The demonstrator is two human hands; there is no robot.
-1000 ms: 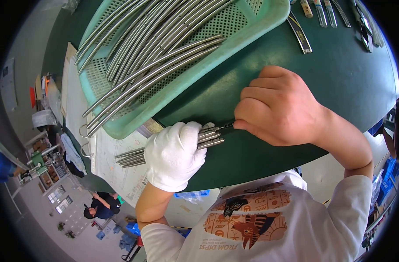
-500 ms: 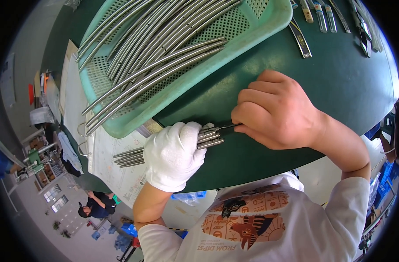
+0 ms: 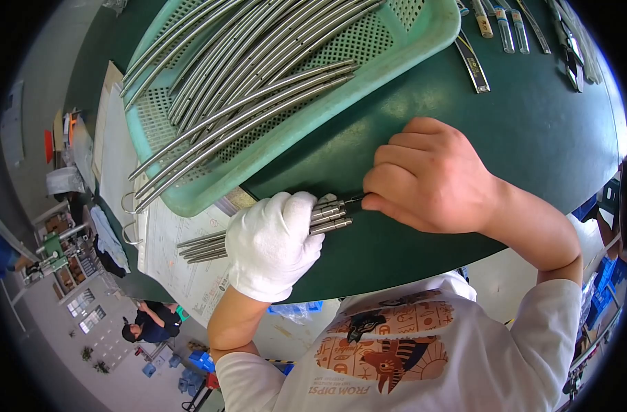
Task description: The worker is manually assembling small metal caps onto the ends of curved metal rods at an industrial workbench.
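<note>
My left hand (image 3: 271,246), in a white glove, is wrapped round a bundle of thin metal rods (image 3: 331,218). Their grooved ends stick out to the right of the glove, and their other ends reach out to its left. Bare, my right hand (image 3: 430,177) is closed just right of the rod ends. It pinches a thin dark tool (image 3: 355,200) that meets the end of the uppermost rod. Most of that tool is hidden inside my fingers, so its kind does not show.
A green perforated basket (image 3: 286,132) holding many long curved metal tubes (image 3: 258,69) stands beyond my hands. Paper sheets in a ring binder (image 3: 183,271) lie at left. A tape measure strip (image 3: 473,67), small vials (image 3: 513,31) and pliers (image 3: 572,62) lie far right. Another person (image 3: 152,321) is in the background.
My right hand has turned slightly at the rod ends, its knuckles a little lower, and less of the dark tool shows. The left hand and the rods stay in place.
</note>
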